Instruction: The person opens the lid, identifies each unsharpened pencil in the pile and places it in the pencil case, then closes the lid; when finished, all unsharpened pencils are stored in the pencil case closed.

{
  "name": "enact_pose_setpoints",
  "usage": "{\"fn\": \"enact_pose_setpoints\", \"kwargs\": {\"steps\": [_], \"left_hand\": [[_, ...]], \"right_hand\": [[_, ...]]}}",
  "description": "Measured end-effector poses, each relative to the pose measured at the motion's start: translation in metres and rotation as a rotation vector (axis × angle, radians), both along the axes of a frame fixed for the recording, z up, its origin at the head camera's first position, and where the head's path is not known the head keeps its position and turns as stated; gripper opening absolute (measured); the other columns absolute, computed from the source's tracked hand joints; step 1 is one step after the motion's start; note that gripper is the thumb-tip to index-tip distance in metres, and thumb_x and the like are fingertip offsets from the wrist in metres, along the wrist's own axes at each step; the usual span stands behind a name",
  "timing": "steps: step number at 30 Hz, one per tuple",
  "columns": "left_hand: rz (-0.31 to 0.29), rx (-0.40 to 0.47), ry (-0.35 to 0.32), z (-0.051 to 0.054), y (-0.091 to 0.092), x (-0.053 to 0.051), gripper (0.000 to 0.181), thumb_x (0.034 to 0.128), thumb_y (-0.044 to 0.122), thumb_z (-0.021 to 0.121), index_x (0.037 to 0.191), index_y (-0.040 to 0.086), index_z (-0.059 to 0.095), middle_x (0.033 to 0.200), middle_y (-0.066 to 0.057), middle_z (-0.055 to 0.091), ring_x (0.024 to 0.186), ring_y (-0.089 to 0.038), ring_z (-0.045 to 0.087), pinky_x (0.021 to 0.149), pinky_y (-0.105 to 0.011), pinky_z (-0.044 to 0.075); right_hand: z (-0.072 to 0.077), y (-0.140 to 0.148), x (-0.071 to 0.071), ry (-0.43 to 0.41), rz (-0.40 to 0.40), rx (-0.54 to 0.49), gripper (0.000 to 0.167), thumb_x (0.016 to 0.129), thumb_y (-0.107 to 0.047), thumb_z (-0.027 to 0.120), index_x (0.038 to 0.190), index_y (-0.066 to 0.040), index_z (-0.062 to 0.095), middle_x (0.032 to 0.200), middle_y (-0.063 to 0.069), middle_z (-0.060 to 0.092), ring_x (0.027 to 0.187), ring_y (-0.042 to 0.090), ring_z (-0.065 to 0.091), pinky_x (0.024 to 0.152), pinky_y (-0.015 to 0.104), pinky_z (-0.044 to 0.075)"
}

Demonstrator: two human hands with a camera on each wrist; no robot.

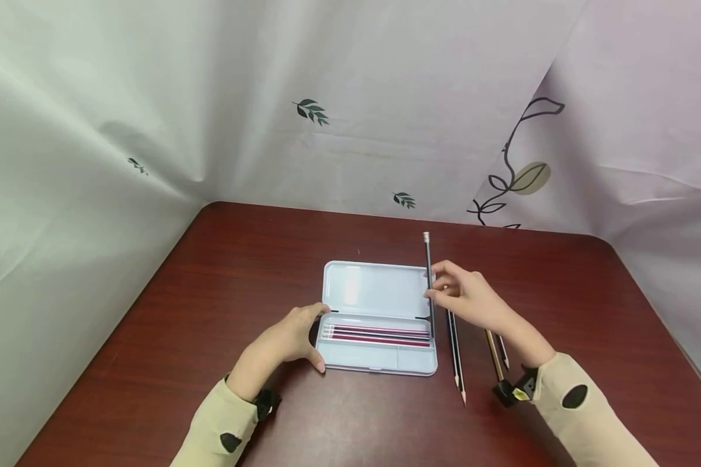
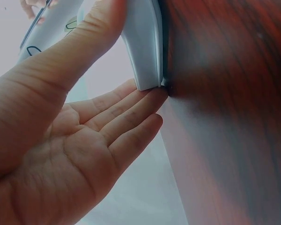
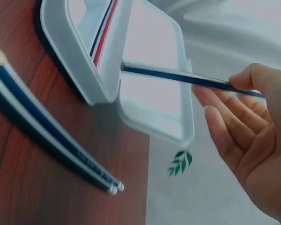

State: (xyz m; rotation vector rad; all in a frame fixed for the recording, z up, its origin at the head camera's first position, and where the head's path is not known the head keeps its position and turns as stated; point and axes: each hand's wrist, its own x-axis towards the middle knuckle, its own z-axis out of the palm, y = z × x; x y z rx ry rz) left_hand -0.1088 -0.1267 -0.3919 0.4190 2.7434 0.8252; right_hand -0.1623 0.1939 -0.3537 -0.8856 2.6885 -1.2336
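Observation:
A white pencil case (image 1: 350, 355) lies with its lid (image 1: 380, 288) folded back. Several red and dark striped pencils (image 1: 380, 335) lie side by side in its rear compartment. My left hand (image 1: 292, 334) grips the case's left end, thumb at the front corner and fingers around the side; the left wrist view shows its fingertips touching the case edge. Between thumb and fingers, my right hand (image 1: 470, 298) pinches a dark pencil (image 1: 428, 259), eraser end up. The pencil's lower end is at the right end of the case, near the hinge (image 3: 126, 68).
To the right of the case, two dark pencils (image 1: 454, 350) lie on the brown table (image 1: 257, 259), points toward me. More pencils (image 1: 493, 350) lie partly under my right forearm. A pale patterned cloth (image 1: 356, 149) hangs behind the table.

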Motion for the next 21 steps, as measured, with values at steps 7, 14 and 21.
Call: {"fn": "enact_pose_setpoints", "kwargs": {"steps": [7, 14, 21], "left_hand": [[-0.011, 0.002, -0.001, 0.000, -0.001, 0.000, 0.092, 0.0408, 0.019, 0.094, 0.119, -0.001, 0.052, 0.115, -0.014, 0.059, 0.108, -0.026, 0.055, 0.094, -0.041, 0.043], [0.003, -0.011, -0.016, 0.002, 0.000, 0.000, 0.092, 0.0412, 0.019, 0.094, 0.121, 0.001, 0.052, 0.117, -0.013, 0.059, 0.109, -0.026, 0.054, 0.095, -0.041, 0.043], [0.002, -0.008, -0.018, 0.001, 0.000, 0.000, 0.092, 0.0410, 0.020, 0.094, 0.120, 0.000, 0.051, 0.116, -0.013, 0.059, 0.108, -0.026, 0.055, 0.094, -0.041, 0.043]], "right_hand": [[-0.006, -0.025, 0.001, 0.117, 0.072, 0.072, 0.027, 0.085, -0.007, 0.065, 0.110, -0.006, 0.055, 0.090, 0.005, 0.070, 0.079, 0.017, 0.068, 0.067, 0.028, 0.055], [-0.015, -0.034, 0.004, 0.196, 0.152, 0.269, 0.022, 0.086, -0.015, 0.064, 0.107, -0.015, 0.061, 0.095, -0.003, 0.069, 0.083, 0.009, 0.066, 0.067, 0.028, 0.053], [-0.024, -0.042, 0.004, 0.185, 0.218, 0.335, 0.024, 0.085, -0.012, 0.065, 0.109, -0.015, 0.064, 0.092, -0.005, 0.069, 0.084, 0.008, 0.065, 0.066, 0.024, 0.050]]}}
